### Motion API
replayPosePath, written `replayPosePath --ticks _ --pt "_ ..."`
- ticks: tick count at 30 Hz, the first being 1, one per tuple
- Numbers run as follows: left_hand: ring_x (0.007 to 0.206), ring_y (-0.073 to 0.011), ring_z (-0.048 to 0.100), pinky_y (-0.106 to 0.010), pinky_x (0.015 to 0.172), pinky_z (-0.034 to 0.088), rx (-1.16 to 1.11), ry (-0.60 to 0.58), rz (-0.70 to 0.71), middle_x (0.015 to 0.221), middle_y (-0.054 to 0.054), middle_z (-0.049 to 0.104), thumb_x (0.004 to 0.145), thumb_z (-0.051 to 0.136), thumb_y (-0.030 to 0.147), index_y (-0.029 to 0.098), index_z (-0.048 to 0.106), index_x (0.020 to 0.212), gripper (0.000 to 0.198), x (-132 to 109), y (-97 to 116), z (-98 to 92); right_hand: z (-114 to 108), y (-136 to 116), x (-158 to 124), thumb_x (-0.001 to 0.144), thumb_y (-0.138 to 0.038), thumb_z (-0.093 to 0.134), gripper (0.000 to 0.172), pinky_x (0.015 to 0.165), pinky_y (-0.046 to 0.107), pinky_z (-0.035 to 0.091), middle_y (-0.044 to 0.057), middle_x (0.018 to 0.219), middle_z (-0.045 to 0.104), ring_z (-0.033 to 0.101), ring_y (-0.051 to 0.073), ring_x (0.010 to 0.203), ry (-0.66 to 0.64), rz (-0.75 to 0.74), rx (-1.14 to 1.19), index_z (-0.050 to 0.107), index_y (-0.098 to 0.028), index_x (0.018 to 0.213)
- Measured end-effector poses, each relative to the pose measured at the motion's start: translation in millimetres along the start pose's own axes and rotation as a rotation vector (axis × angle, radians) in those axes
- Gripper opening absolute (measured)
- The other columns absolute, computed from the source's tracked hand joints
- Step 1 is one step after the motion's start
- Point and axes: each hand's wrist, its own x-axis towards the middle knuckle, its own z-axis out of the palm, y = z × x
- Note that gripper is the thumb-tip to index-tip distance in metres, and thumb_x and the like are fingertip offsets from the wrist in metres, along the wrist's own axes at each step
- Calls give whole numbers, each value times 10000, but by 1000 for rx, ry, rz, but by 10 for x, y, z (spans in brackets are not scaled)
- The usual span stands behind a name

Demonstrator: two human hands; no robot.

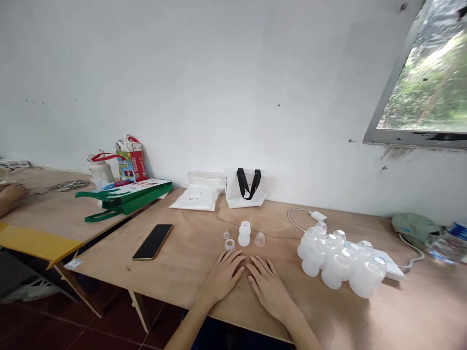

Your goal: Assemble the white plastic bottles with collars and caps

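My left hand point(222, 277) and my right hand point(270, 287) lie flat and palm down on the plywood table top point(182, 257), fingertips nearly meeting and holding nothing. Just beyond them stand a small frosted plastic bottle body point(244, 234), a small clear teat-like piece point(226, 235), a translucent ring point(229, 245) and a clear dome cap point(260, 239). My left fingertips are nearest the ring, without visibly touching it. To the right of my right hand sits a tight cluster of several frosted plastic bottles point(339, 260).
A black smartphone point(152, 241) lies left of my hands. White packets point(195, 198), a white tote point(245, 187), a white charger with cable point(318, 216) and a green pouch point(416, 229) line the wall. Another person's hand point(12, 194) rests on the adjoining table.
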Motion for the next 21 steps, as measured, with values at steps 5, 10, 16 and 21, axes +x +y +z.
replayPosePath --ticks 5,10,16,21 --pt "1410 -227 477 -463 1200 365 -10 -6 -3 1506 -35 549 1061 436 377 278 553 1396 368 -3 1 7 25 13 -4 1060 -296 370 431 1164 573 381 96 1545 508 464 303 1430 26 -11 -5 555 -241 1446" --pt "1408 -225 477 -453 1199 364 -9 9 4 1505 -35 548 1061 440 378 279 555 1392 365 -3 5 9 6 3 -2 1061 -296 366 429 1166 588 372 99 1546 506 462 306 1431 -3 -7 -2 559 -232 1440" --pt "1397 -229 484 -454 1189 372 -8 7 0 1487 -38 563 1059 442 386 277 560 1387 365 1 5 15 19 2 -2 1055 -277 368 426 1168 585 371 95 1535 521 469 299 1426 19 -6 -4 566 -241 1430" --pt "1392 -228 491 -454 1195 367 -4 26 13 1482 -39 567 1061 433 381 282 561 1385 362 -1 1 20 47 20 -8 1056 -288 370 425 1178 578 361 91 1540 516 459 297 1433 19 -11 -2 570 -241 1429"
